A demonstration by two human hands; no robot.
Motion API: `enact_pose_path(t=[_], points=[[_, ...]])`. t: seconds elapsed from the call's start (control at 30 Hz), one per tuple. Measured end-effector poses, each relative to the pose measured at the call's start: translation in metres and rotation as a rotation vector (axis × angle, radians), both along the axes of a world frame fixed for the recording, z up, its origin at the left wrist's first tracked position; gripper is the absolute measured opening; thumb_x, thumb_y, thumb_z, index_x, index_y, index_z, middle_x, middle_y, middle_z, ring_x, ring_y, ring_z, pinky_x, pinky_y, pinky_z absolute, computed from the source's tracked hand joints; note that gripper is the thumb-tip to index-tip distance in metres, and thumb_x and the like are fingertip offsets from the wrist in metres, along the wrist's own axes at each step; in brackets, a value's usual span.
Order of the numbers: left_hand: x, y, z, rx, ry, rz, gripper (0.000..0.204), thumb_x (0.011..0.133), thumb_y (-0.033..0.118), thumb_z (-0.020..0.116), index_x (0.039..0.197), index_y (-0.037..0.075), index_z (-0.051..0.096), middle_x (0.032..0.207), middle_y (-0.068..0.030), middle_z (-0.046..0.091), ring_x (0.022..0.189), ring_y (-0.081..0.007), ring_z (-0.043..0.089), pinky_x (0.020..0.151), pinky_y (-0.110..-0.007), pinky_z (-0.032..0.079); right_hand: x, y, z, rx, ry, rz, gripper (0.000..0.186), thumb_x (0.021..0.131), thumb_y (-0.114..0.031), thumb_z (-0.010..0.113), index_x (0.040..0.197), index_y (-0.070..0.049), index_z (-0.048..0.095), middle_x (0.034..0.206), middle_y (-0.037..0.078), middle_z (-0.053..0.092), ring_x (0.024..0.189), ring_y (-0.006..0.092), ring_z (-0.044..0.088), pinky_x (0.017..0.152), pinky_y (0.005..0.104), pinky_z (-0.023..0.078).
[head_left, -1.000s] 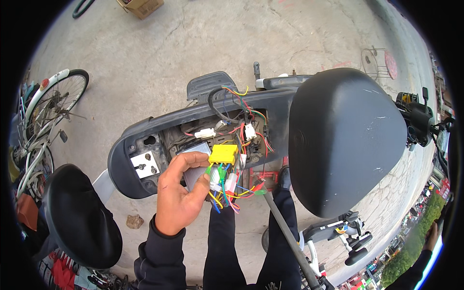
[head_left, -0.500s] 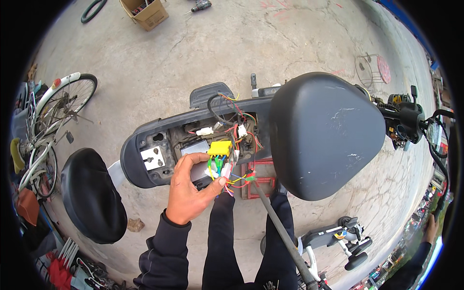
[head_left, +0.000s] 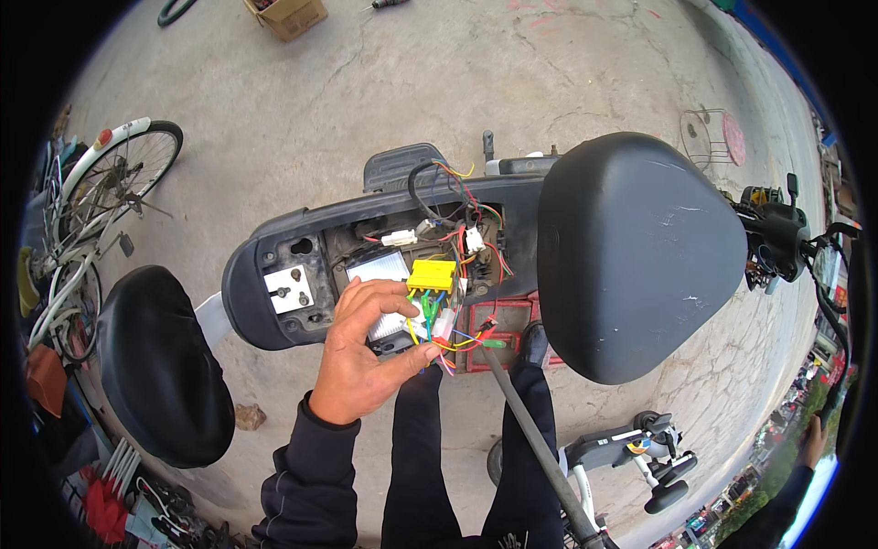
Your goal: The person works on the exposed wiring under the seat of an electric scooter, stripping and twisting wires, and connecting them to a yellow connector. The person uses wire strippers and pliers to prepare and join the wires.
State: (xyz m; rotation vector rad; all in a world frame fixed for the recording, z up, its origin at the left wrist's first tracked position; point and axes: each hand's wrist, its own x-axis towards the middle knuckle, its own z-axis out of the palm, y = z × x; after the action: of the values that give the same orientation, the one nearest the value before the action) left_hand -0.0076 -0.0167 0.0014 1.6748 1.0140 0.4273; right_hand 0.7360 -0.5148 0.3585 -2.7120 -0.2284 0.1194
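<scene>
My left hand (head_left: pixel 361 352) reaches over the opened rear body (head_left: pixel 274 236) of an electric scooter. Its curled fingers and thumb close around a bundle of coloured wires and small connectors (head_left: pixel 430 316). A yellow connector block (head_left: pixel 431 274) sits just beyond the index fingertip. Beneath the hand lies a ribbed silver metal box (head_left: pixel 380 267), partly covered. White plugs (head_left: pixel 399 238) and loose wires spread through the compartment. At the far right rim, my right hand (head_left: pixel 812 443) is small and distorted, wrapped round the end of the handlebar (head_left: pixel 829 389).
A large black seat (head_left: pixel 645 261) covers the scooter's middle. Another black seat (head_left: pixel 165 366) is at left, near a white bicycle (head_left: pixel 119 188). A dark pole (head_left: pixel 535 430) slants between my legs beside a red frame (head_left: pixel 480 320). A cardboard box (head_left: pixel 291 16) stands at the back.
The view has shifted, with the scooter and large seat slightly further right. Red wire ends near the pole now sit apart from the green piece. My left hand stays at the connectors.
</scene>
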Motion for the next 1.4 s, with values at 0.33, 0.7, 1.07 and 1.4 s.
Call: enact_pose_path(t=[0.33,0.7,1.07,1.4], points=[[-0.006,0.005,-0.008,-0.005,-0.041,-0.026,0.046,0.07,0.028,0.097,0.097,0.008,0.065,0.121,-0.0106,0.068,0.12,-0.028,0.063,0.125,-0.056,0.022,-0.001,0.002,0.003,0.011,-0.015,-0.036,0.026,0.102,-0.029,0.067,0.12,-0.01,0.063,0.074,-0.005,0.049,0.049,0.0043,0.044,0.041,0.0226,0.034],[-0.004,0.009,-0.001,-0.011,-0.02,-0.034,0.03,0.069,0.011,0.08,0.094,0.006,0.063,0.119,-0.0126,0.067,0.123,-0.0334,0.062,0.124,-0.059,0.025,-0.004,0.004,0.004,0.019,-0.031,-0.064,0.024,0.102,-0.03,0.068,0.117,-0.013,0.063,0.075,-0.006,0.05,0.05,0.0042,0.045,0.042,0.0223,0.035],[-0.002,0.007,-0.005,-0.031,-0.022,0.043,0.024,0.067,-0.001,0.067,0.09,0.003,0.061,0.113,-0.0132,0.071,0.12,-0.0347,0.066,0.123,-0.06,0.029,-0.004,-0.001,0.008,-0.012,-0.002,-0.093,0.025,0.101,-0.031,0.07,0.118,-0.014,0.064,0.072,-0.006,0.048,0.05,0.0041,0.044,0.042,0.0223,0.035],[-0.002,0.002,-0.008,-0.062,-0.041,0.102,0.022,0.072,-0.003,0.063,0.093,0.003,0.062,0.113,-0.0148,0.073,0.122,-0.036,0.066,0.124,-0.06,0.028,0.004,-0.008,0.011,-0.039,0.02,-0.089,0.025,0.1,-0.031,0.071,0.115,-0.013,0.064,0.072,-0.006,0.047,0.05,0.0042,0.043,0.042,0.0224,0.035]])
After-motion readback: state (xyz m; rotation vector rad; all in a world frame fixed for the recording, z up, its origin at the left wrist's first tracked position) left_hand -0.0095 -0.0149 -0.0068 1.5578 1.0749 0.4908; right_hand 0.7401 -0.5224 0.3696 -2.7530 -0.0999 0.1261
